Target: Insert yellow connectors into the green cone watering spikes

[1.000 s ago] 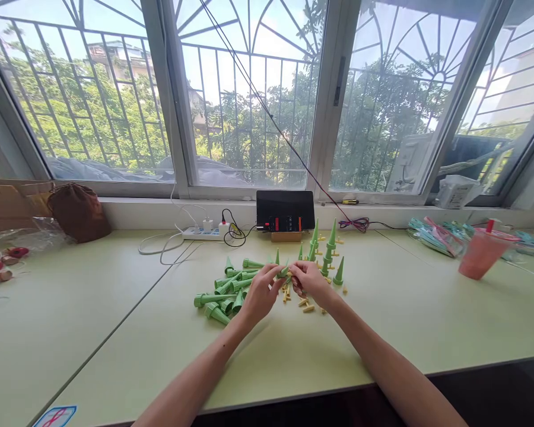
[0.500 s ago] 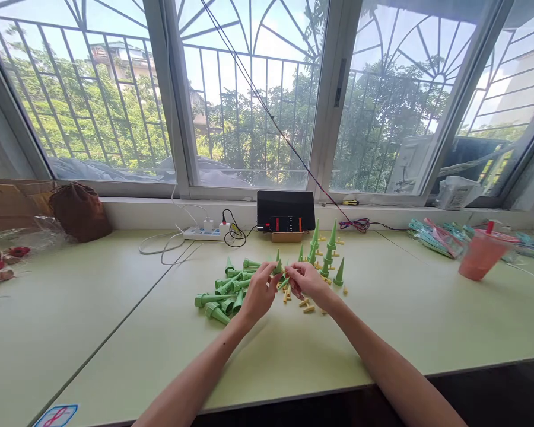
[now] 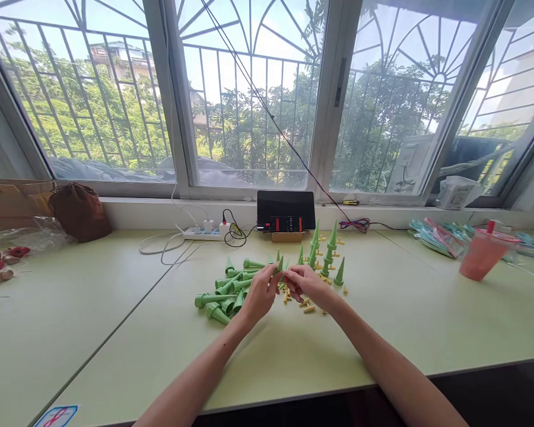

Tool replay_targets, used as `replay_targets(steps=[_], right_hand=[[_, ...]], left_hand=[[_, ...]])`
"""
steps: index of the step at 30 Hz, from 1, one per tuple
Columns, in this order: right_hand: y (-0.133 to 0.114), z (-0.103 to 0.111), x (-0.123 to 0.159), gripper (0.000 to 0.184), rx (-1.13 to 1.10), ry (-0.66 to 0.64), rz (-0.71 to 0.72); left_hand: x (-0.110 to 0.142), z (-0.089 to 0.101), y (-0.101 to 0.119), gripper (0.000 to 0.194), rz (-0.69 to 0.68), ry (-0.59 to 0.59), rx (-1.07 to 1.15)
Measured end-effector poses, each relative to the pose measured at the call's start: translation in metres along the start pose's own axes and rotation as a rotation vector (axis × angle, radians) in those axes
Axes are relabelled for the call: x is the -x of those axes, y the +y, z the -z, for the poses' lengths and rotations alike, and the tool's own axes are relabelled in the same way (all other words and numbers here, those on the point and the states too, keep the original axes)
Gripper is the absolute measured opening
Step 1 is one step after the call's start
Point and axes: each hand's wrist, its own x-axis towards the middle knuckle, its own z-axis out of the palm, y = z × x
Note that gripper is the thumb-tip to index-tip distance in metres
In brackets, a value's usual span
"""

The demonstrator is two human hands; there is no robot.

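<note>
Above the middle of the table, my left hand (image 3: 263,289) is closed on a green plastic watering spike (image 3: 280,263), its pointed end up. My right hand (image 3: 306,281) meets it from the right, thumb and fingertips pinched together against the spike's side. Whatever lies between those fingertips is too small and covered to make out. Left of my left hand lies a heap of loose green spikes (image 3: 222,298). Small yellow valve pieces (image 3: 309,309) are scattered under and beside my right hand. Behind it, several green spikes (image 3: 329,256) stand upright, stacked, with yellow valves sticking out.
A phone (image 3: 286,224) leans on a black panel by the window, with a power strip (image 3: 202,233) and cables to its left. At the right stand a red cup (image 3: 487,255) and plastic packets (image 3: 434,237). A brown bag (image 3: 80,212) sits at the far left.
The held spike has shifted slightly and its tip now leans a little to the right. My right fingertips have moved slightly left, closer to it. Both arms stay nearly in place.
</note>
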Motion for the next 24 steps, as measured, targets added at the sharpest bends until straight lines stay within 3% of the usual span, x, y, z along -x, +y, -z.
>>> replay_targets(steps=[15, 24], right_hand=[[0.0008, -0.0017, 0.0030, 0.039, 0.146, 0.064, 0.014], [0.0064, 0.0005, 0.0009, 0.041, 0.526, 0.126, 0.167]], left_hand=[[0.0009, -0.0004, -0.0050, 0.035, 0.120, -0.046, 0.086], [0.0000, 0.0004, -0.0060, 0.039, 0.180, -0.071, 0.142]])
